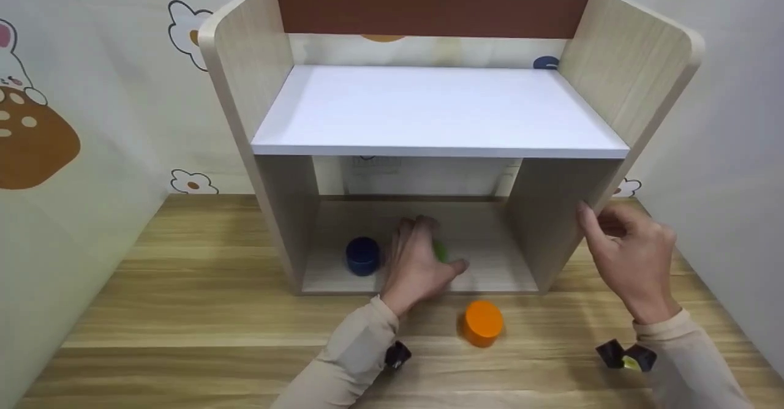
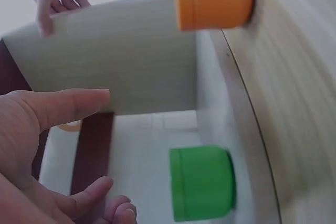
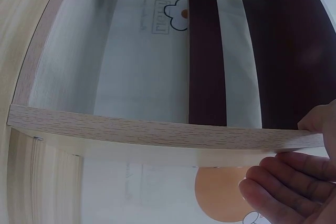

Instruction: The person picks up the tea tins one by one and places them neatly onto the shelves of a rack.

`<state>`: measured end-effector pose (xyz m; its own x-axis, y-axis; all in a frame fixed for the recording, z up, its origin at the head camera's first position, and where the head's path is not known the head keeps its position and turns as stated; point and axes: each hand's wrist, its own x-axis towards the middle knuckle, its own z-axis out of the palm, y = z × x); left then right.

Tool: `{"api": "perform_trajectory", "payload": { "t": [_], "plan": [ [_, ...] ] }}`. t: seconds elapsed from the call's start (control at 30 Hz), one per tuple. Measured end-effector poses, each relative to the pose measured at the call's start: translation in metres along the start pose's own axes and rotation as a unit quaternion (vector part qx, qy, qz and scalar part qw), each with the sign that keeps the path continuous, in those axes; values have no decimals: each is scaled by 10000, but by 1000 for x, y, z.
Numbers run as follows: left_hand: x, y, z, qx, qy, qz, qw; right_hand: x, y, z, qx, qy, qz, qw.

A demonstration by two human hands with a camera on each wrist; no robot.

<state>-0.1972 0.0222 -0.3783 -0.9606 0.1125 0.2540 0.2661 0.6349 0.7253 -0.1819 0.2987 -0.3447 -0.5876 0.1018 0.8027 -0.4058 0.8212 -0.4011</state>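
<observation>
In the head view my left hand (image 1: 422,268) reaches into the lower compartment of a small wooden shelf (image 1: 438,150), over a green round jar (image 1: 440,251) that it mostly hides. The left wrist view shows thumb and fingers spread, apart from the green jar (image 2: 203,183). A dark blue jar (image 1: 363,256) stands to the left of that hand on the bottom board. On the table in front of the shelf sits an orange jar (image 1: 482,323). My right hand (image 1: 637,253) grips the edge of the right side panel (image 3: 157,132), thumb inside and fingers outside.
The wooden table (image 1: 184,335) runs around the shelf. A white middle board (image 1: 438,109) spans above the lower compartment, and a brown back rail (image 1: 435,10) crosses the top. Behind it hangs a patterned wall covering (image 1: 122,90).
</observation>
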Motion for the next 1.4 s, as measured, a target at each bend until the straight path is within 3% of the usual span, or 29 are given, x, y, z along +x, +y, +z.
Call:
{"api": "perform_trajectory", "payload": {
  "t": [0.33,0.67,1.4],
  "plan": [
    [-15,18,6,-237,-446,148,9986,0,-1,0,-11,-13,15,10000],
    [-32,23,20,-426,-1031,164,9936,0,-1,0,42,8,-27,10000],
    [-48,16,45,503,-1274,385,9898,0,-1,0,-62,-45,-9,10000]
  ]
}}
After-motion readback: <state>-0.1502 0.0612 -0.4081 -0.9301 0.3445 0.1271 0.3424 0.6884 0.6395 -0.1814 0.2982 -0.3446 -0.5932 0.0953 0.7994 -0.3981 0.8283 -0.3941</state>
